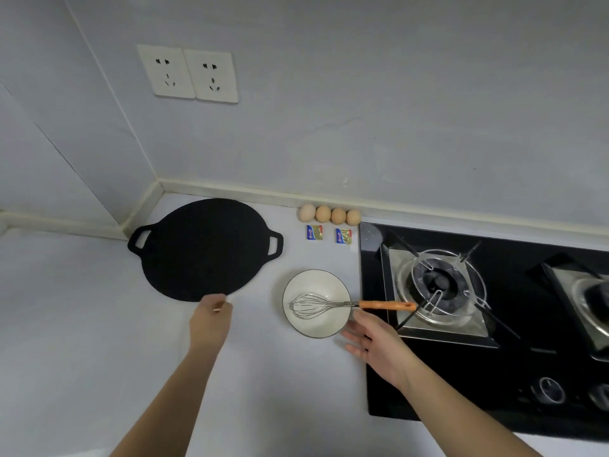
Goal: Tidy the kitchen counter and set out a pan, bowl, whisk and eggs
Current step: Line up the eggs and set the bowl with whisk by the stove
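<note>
Black and flat, the two-handled pan lies on the pale bench, left of the white bowl, in the head view. The whisk rests in the bowl, its orange handle overhanging the rim toward the gas hob. Four eggs sit in a row beyond the bowl, against the wall. The left hand meets the pan's near edge with its fingers curled out of sight, so I cannot tell whether it grips. The right hand lies just right of the bowl, fingers spread, holding nothing. A knock to the bowl could tip the whisk out, and the loose eggs could roll. Two blue-and-gold foil packets beyond the bowl carry print too small to read.
</note>
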